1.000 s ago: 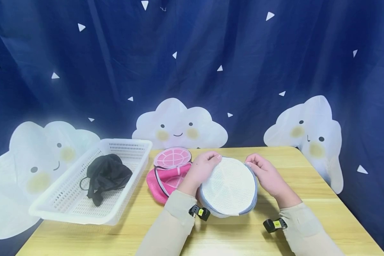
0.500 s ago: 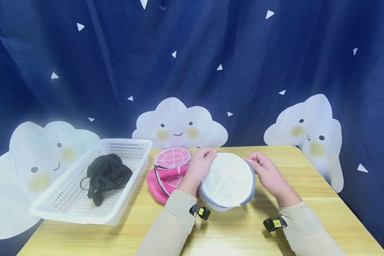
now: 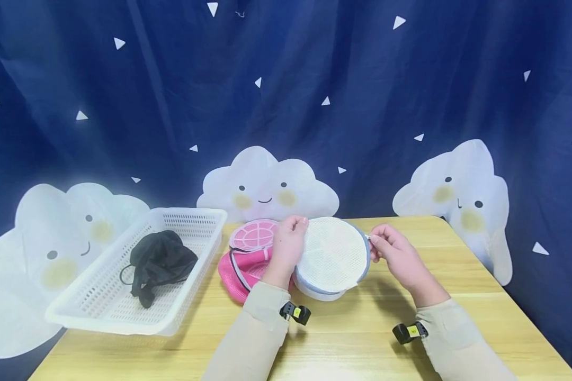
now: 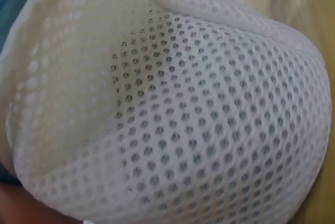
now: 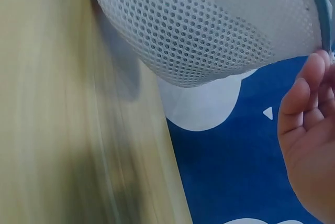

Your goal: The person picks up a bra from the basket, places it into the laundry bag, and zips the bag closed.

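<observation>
A round white mesh laundry bag (image 3: 333, 254) with blue edging is held up over the table, its flat lid facing the head camera. My left hand (image 3: 288, 243) grips the bag's left rim; its other fingers are hidden behind it. At the right rim my right hand (image 3: 395, 254) pinches a small silvery piece that looks like a zipper pull. Both wrist views show the bag's bulging mesh side (image 4: 209, 119) close up, and the right wrist view has the fingertips (image 5: 314, 69) at the blue edging.
Behind my left hand lies a pink mesh laundry bag (image 3: 238, 275) with its round lid (image 3: 255, 234) flipped up. To the left stands a white plastic basket (image 3: 109, 323) with a crumpled black cloth item (image 3: 162, 262) in it. A blue curtain (image 3: 286, 106) hangs behind the wooden table (image 3: 343, 354).
The white laundry bag has moved left and slightly away, together with my left hand. My right hand has stayed nearly in place, and the silvery piece now shows between it and the rim.
</observation>
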{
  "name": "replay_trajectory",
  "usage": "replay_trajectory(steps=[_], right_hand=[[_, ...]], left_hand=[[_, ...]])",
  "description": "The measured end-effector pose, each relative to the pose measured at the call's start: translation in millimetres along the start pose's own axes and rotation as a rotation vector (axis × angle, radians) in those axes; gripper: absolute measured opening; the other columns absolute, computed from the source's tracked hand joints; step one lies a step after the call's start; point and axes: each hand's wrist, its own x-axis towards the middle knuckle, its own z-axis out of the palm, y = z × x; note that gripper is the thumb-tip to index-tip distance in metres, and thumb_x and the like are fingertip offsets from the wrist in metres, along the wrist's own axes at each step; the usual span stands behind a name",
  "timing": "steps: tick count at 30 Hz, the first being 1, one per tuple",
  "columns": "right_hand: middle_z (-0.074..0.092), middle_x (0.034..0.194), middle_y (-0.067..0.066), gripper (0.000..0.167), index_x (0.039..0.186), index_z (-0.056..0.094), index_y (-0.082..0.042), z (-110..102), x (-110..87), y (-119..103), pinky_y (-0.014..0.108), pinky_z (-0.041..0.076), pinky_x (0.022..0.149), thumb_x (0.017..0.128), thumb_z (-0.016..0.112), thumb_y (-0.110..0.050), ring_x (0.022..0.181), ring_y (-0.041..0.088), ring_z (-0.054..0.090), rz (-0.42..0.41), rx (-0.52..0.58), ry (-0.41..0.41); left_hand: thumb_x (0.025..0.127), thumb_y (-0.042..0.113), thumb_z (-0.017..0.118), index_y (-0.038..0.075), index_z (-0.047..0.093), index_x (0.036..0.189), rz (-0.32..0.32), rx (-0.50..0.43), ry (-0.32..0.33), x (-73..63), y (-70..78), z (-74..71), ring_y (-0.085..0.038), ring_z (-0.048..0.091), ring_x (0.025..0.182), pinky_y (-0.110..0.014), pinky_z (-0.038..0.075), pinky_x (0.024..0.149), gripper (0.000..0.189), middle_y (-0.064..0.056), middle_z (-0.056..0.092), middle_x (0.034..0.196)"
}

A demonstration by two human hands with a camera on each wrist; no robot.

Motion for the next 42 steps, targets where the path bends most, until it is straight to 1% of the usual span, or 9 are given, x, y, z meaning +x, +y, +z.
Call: replay_trajectory(steps=[4,11,16,19,22,29,35,38,42], right_hand=[[0.057,0.082,0.003,0.021,0.104,0.048,0.01,-1,0.7,-5,0.027,0.051,0.064,0.108,0.046,-0.011,0.072,0.013,0.056,0.041,0.032,0.091],[0.054,0.083,-0.005,0.021,0.104,0.05,0.006,-4,1.7,-9,0.021,0.046,0.067,0.108,0.046,-0.014,0.075,0.008,0.052,0.105,0.039,0.223],[0.059,0.088,-0.003,0.024,0.107,0.052,0.008,-6,1.9,-8,0.022,0.048,0.067,0.108,0.047,-0.016,0.077,0.009,0.056,0.124,0.022,0.196],[0.06,0.086,-0.002,0.026,0.108,0.054,0.007,-7,-0.4,-9,0.024,0.049,0.065,0.108,0.05,-0.018,0.073,0.01,0.057,0.124,0.02,0.149],[0.06,0.085,0.0,0.026,0.107,0.056,0.005,-4,-2.9,-10,0.026,0.05,0.063,0.107,0.052,-0.021,0.07,0.012,0.057,0.107,-0.02,0.092],[0.061,0.086,0.009,0.024,0.106,0.058,0.003,5,-3.9,-11,0.029,0.052,0.062,0.106,0.055,-0.02,0.071,0.018,0.06,0.046,-0.097,0.001],[0.06,0.087,0.013,0.018,0.103,0.059,0.0,13,-4.5,-11,0.031,0.053,0.06,0.106,0.055,-0.018,0.07,0.02,0.06,0.023,-0.128,-0.064],[0.06,0.087,0.013,0.016,0.101,0.06,-0.002,16,-4.3,-9,0.031,0.052,0.061,0.105,0.056,-0.017,0.071,0.02,0.06,0.011,-0.156,-0.088],[0.06,0.088,0.011,0.014,0.099,0.06,-0.005,17,-4.5,-7,0.031,0.052,0.061,0.106,0.054,-0.016,0.072,0.02,0.059,-0.005,-0.195,-0.103]], left_hand=[[0.105,0.029,0.054,0.014,0.069,0.117,0.036,-0.028,-0.109,-3.3,0.6,1.8,-0.021,0.059,0.113,-0.046,0.044,0.103,0.025,-0.001,0.068,0.118],[0.104,0.031,0.053,0.027,0.062,0.139,0.045,-0.023,-0.392,-8.9,3.1,1.2,-0.015,0.055,0.123,-0.048,0.039,0.108,0.036,0.009,0.062,0.132],[0.103,0.035,0.055,0.026,0.068,0.13,0.077,0.035,-0.557,-13.3,6.9,0.0,-0.014,0.061,0.108,-0.043,0.047,0.096,0.031,0.006,0.068,0.116],[0.102,0.036,0.057,0.024,0.071,0.11,0.112,0.096,-0.576,-16.5,8.5,2.0,-0.015,0.059,0.102,-0.043,0.046,0.093,0.02,0.004,0.067,0.102],[0.102,0.038,0.058,0.023,0.069,0.097,0.103,0.114,-0.583,-20.3,9.4,6.9,-0.016,0.059,0.097,-0.042,0.046,0.09,0.019,0.002,0.066,0.096],[0.1,0.039,0.061,0.029,0.068,0.106,0.037,0.091,-0.592,-25.1,7.9,16.7,-0.014,0.06,0.099,-0.04,0.047,0.089,0.014,0.007,0.066,0.105],[0.099,0.043,0.061,0.029,0.069,0.108,0.101,0.164,-0.607,-24.2,5.9,18.7,-0.012,0.061,0.097,-0.037,0.047,0.09,0.018,0.01,0.066,0.103],[0.101,0.042,0.06,0.029,0.071,0.104,0.149,0.219,-0.606,-24.2,5.9,19.1,-0.011,0.059,0.094,-0.034,0.047,0.088,0.017,0.011,0.066,0.098],[0.101,0.039,0.059,0.027,0.072,0.095,0.159,0.24,-0.591,-24.4,6.3,19.0,-0.012,0.059,0.09,-0.033,0.048,0.084,0.019,0.009,0.066,0.09]])
